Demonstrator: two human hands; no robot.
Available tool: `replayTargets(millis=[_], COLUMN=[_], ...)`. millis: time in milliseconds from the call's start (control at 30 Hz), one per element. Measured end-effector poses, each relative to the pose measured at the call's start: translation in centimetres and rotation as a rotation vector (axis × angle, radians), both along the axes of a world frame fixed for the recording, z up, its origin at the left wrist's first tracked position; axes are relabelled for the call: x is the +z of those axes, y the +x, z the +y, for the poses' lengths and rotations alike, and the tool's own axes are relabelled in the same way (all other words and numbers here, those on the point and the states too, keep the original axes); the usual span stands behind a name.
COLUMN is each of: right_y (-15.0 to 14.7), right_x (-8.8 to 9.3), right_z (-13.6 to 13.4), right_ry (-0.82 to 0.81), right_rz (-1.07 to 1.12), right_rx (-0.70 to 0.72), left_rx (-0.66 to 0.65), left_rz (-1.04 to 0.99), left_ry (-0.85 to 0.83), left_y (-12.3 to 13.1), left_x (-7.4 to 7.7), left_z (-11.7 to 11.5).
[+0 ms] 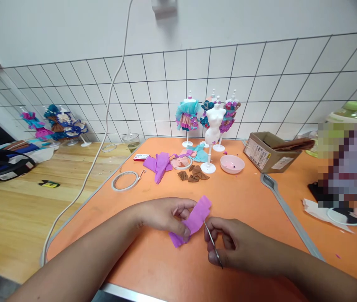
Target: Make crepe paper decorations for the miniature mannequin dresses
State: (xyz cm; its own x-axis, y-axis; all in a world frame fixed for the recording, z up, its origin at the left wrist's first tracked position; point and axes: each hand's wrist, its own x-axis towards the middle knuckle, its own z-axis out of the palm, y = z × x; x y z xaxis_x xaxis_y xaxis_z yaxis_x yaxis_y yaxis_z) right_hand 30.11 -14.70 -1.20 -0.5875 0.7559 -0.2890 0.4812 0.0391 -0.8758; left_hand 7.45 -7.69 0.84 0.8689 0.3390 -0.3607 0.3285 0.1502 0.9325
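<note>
Crinkled purple crepe strip [194,220], thin metal tweezers [212,244]

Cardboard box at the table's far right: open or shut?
Open: the cardboard box has its top uncovered, with brown paper lying across it.

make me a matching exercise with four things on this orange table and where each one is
Things:
1. purple paper strip
2. thin metal tool
3. pink bowl
4. tape ring

Places:
a. right of the white mannequin base
b. pinched in the left hand
c. lying flat, left of the small red box
d. held in the right hand

Pairs: 1-b; 2-d; 3-a; 4-c
</note>
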Motion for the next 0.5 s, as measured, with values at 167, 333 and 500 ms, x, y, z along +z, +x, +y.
replayTargets(millis=[167,333,500], right_y=[-0.16,-0.23,-0.23], right_x=[0.57,0.55,0.65], right_z=[-0.37,-0.42,-0.54], right_ry=[0.017,0.028,0.05], right_rz=[-0.076,-0.103,-0.103], right_rx=[-0.01,-0.026,-0.019], left_rx=[0.002,0.125,0.059], left_rz=[-0.017,-0.118,-0.173], left_ry=[0.076,0.494,0.484], left_y=[0.16,0.43,0.44], left_x=[0.21,-0.43,-0.49], left_z=[-0.02,0.35,0.38])
